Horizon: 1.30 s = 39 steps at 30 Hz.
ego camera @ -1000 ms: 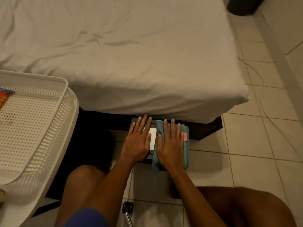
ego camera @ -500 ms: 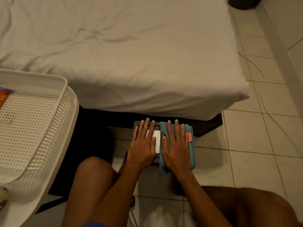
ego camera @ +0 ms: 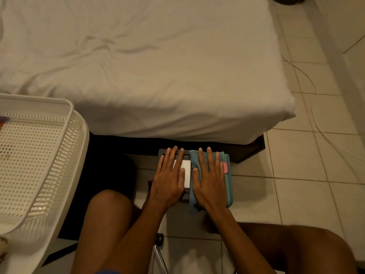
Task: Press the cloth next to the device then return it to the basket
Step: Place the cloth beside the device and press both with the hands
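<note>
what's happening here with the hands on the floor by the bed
A seated person presses a folded teal cloth flat with the right hand. The left hand lies flat on a dark flat device with a white panel beside it. The white perforated plastic basket sits to the left, without the cloth.
</note>
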### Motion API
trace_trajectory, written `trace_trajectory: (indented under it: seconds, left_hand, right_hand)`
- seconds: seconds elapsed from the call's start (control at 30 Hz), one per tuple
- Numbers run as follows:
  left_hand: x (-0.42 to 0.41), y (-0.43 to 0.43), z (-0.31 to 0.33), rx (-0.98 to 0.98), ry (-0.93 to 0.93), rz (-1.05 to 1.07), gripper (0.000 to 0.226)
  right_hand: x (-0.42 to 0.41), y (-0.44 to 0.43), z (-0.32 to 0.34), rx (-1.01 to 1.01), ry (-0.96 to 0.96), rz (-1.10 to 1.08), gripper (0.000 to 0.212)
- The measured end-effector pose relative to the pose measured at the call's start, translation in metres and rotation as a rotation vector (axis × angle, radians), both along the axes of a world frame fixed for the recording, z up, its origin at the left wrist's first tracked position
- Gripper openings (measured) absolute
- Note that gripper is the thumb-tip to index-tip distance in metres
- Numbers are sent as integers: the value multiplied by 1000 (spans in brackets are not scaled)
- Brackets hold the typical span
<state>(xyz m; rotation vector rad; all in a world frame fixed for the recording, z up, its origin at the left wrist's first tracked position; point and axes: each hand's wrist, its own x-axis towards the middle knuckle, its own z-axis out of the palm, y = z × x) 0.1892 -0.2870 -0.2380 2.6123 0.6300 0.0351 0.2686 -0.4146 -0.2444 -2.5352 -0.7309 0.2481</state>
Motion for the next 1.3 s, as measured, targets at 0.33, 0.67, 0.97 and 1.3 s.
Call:
trace_trajectory:
  seconds: [0.33,0.67,0.97,1.3]
  left_hand:
    - [-11,-11,-2,11,-8,8,60]
    - [2,-4,-1,65,-37,53,56]
    - [4,-6,-4,96,-5,66,60]
    - [5,-5,-7,66,-33,92,60]
  right_hand:
    - [-10,-12,-4,-16,9,19,67]
    - [-19,-5,6,-42,-25,-16,66]
    - [1,11,9,-78,-68,-35,64]
    - [6,17,12,-86,-53,13,65]
